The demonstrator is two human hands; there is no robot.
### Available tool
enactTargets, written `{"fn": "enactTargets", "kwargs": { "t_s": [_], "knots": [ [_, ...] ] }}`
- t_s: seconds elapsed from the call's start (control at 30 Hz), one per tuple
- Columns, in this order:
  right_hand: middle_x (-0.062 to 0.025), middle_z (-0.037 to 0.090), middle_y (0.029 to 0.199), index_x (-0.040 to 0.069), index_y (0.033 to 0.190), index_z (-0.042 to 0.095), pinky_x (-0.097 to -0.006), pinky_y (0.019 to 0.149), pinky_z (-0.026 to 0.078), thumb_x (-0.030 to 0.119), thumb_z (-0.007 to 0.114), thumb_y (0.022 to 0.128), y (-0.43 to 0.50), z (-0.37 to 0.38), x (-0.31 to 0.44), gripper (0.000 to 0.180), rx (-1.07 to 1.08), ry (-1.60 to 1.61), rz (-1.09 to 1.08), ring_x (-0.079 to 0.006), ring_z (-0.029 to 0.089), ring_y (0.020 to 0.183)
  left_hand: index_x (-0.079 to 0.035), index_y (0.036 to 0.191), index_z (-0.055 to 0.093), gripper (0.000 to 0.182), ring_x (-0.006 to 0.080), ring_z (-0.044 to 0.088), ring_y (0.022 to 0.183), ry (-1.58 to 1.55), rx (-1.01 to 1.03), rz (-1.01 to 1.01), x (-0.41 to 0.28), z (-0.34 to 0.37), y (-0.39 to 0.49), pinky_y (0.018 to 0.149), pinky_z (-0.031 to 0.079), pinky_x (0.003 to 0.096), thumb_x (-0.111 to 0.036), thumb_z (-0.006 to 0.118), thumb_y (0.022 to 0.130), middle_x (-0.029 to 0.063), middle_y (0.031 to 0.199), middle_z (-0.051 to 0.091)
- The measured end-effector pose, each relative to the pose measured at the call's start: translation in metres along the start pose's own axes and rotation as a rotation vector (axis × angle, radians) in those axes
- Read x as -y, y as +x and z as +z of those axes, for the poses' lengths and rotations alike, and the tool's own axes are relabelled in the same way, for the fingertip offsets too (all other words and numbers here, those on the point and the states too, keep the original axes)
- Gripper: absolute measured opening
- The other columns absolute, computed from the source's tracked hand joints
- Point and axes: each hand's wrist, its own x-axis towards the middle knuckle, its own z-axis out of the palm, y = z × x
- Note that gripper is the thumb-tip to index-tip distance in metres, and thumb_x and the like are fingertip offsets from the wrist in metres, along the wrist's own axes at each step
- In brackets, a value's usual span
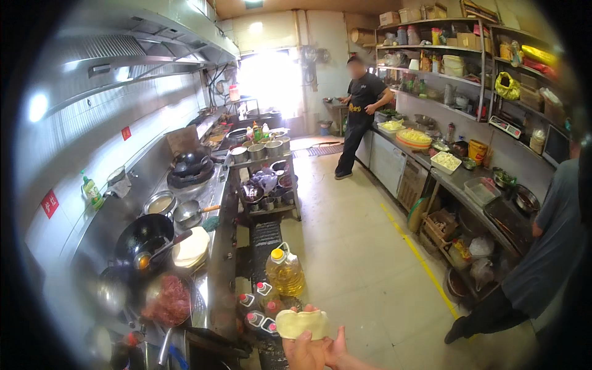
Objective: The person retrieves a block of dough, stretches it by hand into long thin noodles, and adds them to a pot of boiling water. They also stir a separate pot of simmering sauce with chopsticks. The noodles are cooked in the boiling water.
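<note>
Low in the picture, my left hand holds a pale, folded dough sheet, thumb across its near face. My right hand cups the dough's lower right side, one finger or thumb sticking up beside it. Fingertips show over the dough's top edge; whose they are is hard to tell. To the left on the steel stove counter lies a stack of round dough sheets. Nearer me, a metal pan holds raw minced meat. A ladle with orange liquid rests at the black wok.
A large oil jug and several red-capped bottles stand on the floor. Ahead is a metal rack cart with pots. One person leans on the right-hand counter; another person stands at right.
</note>
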Motion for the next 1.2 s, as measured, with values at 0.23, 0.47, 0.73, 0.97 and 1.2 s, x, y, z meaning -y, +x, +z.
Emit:
{"fn": "enactTargets", "kwargs": {
  "t_s": [0.23, 0.47, 0.73, 0.97, 1.2],
  "knots": [
    [-0.0199, 0.028, 0.157, 0.005, 0.154, 0.018, -0.0468, 0.119, 0.024, 0.093, 0.022, 0.074, -0.001, 0.063, -0.027, 0.120, 0.432, -0.094, 0.357, -0.0333, 0.031, 0.143, -0.006, 0.150, 0.023, 0.070, 0.0335, 0.040, 0.135, 0.216, -0.014, 0.406, -0.025, -0.024, 0.007, 0.114, 0.029, 0.0497, -0.001, 0.049, 0.084, 0.0195, 0.146, 0.041],
    [-0.0160, 0.048, 0.143, 0.003, 0.142, 0.042, -0.0441, 0.113, 0.034, 0.065, 0.029, 0.096, 0.040, 0.123, 0.002, 0.078, 0.216, -0.049, 0.304, -0.0304, 0.046, 0.132, -0.009, 0.144, 0.037, 0.060, 0.0338, 0.047, 0.129, 0.163, -0.105, 0.627, -0.035, -0.007, 0.017, 0.111, 0.035, 0.0520, -0.006, 0.052, 0.086, 0.0172, 0.140, 0.048],
    [-0.0162, 0.063, 0.120, 0.002, 0.125, 0.054, -0.0457, 0.100, 0.050, 0.033, 0.044, 0.102, 0.107, 0.072, 0.034, 0.040, 0.019, 0.004, 0.389, -0.0301, 0.061, 0.113, -0.011, 0.142, 0.037, 0.061, 0.0343, 0.049, 0.124, 0.273, -0.269, 0.701, -0.017, 0.016, 0.015, 0.111, 0.034, 0.0536, -0.018, 0.059, 0.085, 0.0162, 0.136, 0.049],
    [-0.0225, 0.051, 0.139, 0.001, 0.134, 0.051, -0.0612, 0.112, 0.031, 0.043, 0.034, 0.099, 0.112, 0.075, 0.120, 0.056, 0.321, 0.143, 0.371, -0.0417, 0.049, 0.127, -0.012, 0.131, 0.050, 0.042, 0.0331, 0.054, 0.116, -0.051, -0.297, 0.483, -0.013, 0.010, 0.024, 0.105, 0.040, 0.0522, -0.024, 0.055, 0.091, 0.0102, 0.124, 0.058],
    [-0.0213, 0.055, 0.131, 0.001, 0.132, 0.045, -0.0518, 0.111, 0.040, 0.025, 0.044, 0.103, 0.137, 0.061, 0.184, 0.037, 0.056, -0.011, 0.122, -0.0366, 0.052, 0.125, -0.011, 0.113, 0.062, 0.039, 0.0276, 0.066, 0.098, -0.244, -0.476, 0.577, -0.074, -0.066, -0.012, 0.090, 0.051, 0.0543, -0.043, 0.042, 0.103, 0.0081, 0.105, 0.069]
  ]
}}
